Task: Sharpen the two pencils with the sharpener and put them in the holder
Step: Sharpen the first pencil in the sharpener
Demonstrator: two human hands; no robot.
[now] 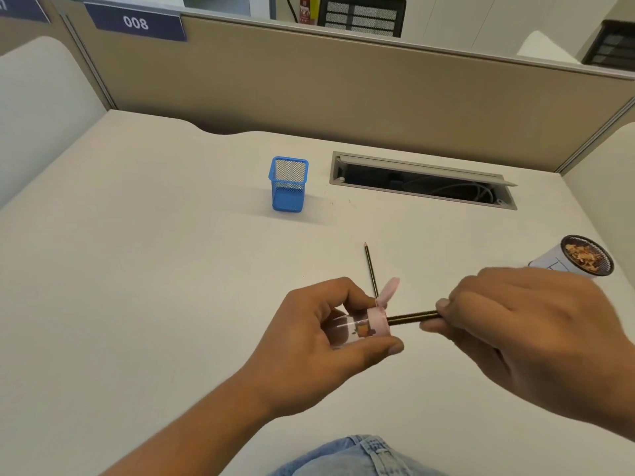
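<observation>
My left hand grips a small clear sharpener with a pink cap and an open pink flap, held on its side above the desk. My right hand pinches a dark pencil whose tip end is inside the sharpener's cap; the pencil's rear is hidden in my fingers. A second dark pencil lies on the desk just behind the sharpener, its point facing away from me. The blue mesh holder stands upright farther back, left of centre, with nothing visible inside.
A cable slot with its lid open is cut into the desk at the back right. A small cup holding pencil shavings lies on its side at the right edge. A beige partition wall closes the desk's far side.
</observation>
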